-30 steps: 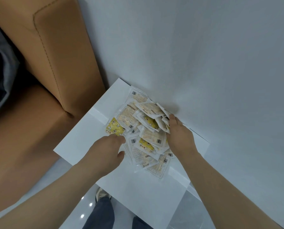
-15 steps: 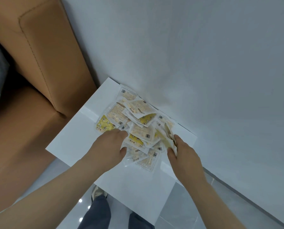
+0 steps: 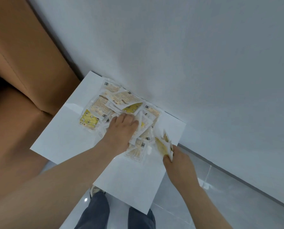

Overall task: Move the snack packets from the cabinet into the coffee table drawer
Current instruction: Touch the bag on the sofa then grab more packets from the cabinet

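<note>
A heap of small white and yellow snack packets (image 3: 105, 104) lies on the white cabinet top (image 3: 66, 141), pushed up against the wall. My left hand (image 3: 121, 129) lies on the middle of the heap, fingers over several packets; whether it grips any is hidden. My right hand (image 3: 176, 159) grips a small bunch of packets (image 3: 164, 145) at the heap's right edge, lifted slightly off the top. The coffee table drawer is out of view.
A tan leather sofa (image 3: 22, 80) stands against the cabinet's left side. The white wall (image 3: 187, 63) rises right behind the packets. Glossy grey floor tiles (image 3: 220, 204) and my legs in dark trousers (image 3: 96, 214) show below the cabinet's front edge.
My right hand pulled back from the heap toward the cabinet's right front with a bunch of packets. My left hand slid further onto the middle of the heap.
</note>
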Motion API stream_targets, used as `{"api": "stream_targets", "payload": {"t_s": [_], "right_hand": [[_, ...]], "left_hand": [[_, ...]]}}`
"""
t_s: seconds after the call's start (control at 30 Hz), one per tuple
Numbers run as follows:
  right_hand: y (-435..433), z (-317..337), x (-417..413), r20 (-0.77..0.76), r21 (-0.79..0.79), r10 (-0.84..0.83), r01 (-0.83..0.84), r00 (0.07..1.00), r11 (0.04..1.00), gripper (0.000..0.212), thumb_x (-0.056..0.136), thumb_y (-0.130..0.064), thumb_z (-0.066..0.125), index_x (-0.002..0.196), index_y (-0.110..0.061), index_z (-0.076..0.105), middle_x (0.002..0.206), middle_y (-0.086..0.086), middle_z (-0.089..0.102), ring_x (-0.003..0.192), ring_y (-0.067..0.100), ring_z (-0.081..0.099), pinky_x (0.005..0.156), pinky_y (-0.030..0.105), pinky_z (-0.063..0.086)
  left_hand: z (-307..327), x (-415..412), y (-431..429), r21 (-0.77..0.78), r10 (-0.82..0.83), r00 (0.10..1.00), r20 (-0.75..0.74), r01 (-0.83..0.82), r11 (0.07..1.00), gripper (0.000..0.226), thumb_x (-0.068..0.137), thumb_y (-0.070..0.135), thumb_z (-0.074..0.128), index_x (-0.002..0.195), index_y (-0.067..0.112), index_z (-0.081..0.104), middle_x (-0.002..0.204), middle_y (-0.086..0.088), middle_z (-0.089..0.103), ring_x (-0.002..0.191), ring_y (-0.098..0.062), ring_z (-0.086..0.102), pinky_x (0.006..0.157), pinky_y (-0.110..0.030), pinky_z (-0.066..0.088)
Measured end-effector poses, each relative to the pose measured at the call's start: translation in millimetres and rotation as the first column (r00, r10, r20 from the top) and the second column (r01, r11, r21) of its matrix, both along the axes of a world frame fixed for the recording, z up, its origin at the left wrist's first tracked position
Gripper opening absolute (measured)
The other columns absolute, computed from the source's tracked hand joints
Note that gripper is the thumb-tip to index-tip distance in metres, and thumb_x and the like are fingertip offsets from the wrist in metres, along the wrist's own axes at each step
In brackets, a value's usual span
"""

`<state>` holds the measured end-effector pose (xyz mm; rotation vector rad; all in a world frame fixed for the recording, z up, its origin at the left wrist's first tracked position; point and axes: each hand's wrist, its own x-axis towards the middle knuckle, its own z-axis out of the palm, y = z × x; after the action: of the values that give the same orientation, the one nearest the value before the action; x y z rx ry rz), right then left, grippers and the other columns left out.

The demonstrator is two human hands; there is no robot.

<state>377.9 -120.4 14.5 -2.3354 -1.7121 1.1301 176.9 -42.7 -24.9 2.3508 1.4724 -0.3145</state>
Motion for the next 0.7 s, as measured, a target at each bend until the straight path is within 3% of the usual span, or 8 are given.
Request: {"api": "stream_targets", "payload": {"t_s": [0.1, 0.23, 0.4, 0.53, 0.7], "right_hand": [[-0.9, -3.6, 3.7, -0.02, 0.007, -0.011, 0.011, 1.0, 1.0, 0.006, 0.091, -0.017, 0.047, 0.088, -0.014, 0.052, 0.07, 0.0, 0.056, 0.06, 0.013, 0.05, 0.049, 0.023, 0.034], [0.0, -5.6, 8.4, -0.034, 0.014, 0.014, -0.013, 0.999, 1.0, 0.008, 0.092, -0.019, 0.047, 0.095, -0.015, 0.053, 0.075, 0.001, 0.059, 0.064, 0.015, 0.052, 0.049, 0.021, 0.033], [1.5, -6.4, 11.2, -0.046, 0.014, 0.029, -0.028, 0.999, 1.0, 0.009, 0.092, -0.019, 0.046, 0.09, -0.011, 0.051, 0.07, -0.001, 0.051, 0.06, 0.015, 0.044, 0.049, 0.023, 0.028], [2.2, -3.5, 11.6, -0.046, 0.014, 0.033, -0.032, 0.998, 0.999, 0.009, 0.092, -0.019, 0.046, 0.091, -0.011, 0.051, 0.071, -0.001, 0.051, 0.06, 0.014, 0.044, 0.049, 0.022, 0.028], [3.2, 9.7, 10.0, -0.059, 0.035, 0.019, -0.017, 0.998, 0.999, 0.011, 0.093, -0.02, 0.046, 0.092, -0.012, 0.052, 0.07, -0.002, 0.051, 0.06, 0.014, 0.045, 0.05, 0.023, 0.03]], "left_hand": [[-8.8, 4.9, 5.0, -0.016, 0.0, 0.998, -0.065, -0.002, 1.0, 0.087, 0.075, 0.034, 0.074, 0.146, 0.022, 0.025, 0.148, -0.009, 0.022, 0.138, -0.035, 0.021, 0.112, -0.045, 0.028], [-11.7, 6.9, 11.7, -0.059, 0.027, 0.995, -0.094, -0.033, 0.998, 0.083, 0.076, 0.037, 0.071, 0.145, 0.023, 0.027, 0.145, -0.013, 0.028, 0.137, -0.041, 0.022, 0.106, -0.05, 0.037], [-1.4, 9.7, 24.6, -0.041, 0.013, 1.0, 0.021, -0.012, 0.999, 0.048, 0.079, 0.024, 0.063, 0.125, 0.015, 0.05, 0.116, -0.013, 0.055, 0.109, -0.038, 0.05, 0.078, -0.047, 0.053], [21.9, 11.5, 37.2, -0.024, 0.009, 0.993, 0.115, -0.006, 1.0, 0.045, 0.093, 0.015, 0.047, 0.137, 0.012, 0.041, 0.122, -0.011, 0.056, 0.106, -0.032, 0.057, 0.081, -0.041, 0.052], [52.9, -2.0, 35.9, -0.082, 0.035, 0.992, 0.123, -0.025, 0.996, 0.048, 0.096, 0.009, 0.04, 0.142, 0.014, 0.031, 0.082, -0.003, 0.051, 0.069, -0.024, 0.055, 0.065, -0.038, 0.052]]}}
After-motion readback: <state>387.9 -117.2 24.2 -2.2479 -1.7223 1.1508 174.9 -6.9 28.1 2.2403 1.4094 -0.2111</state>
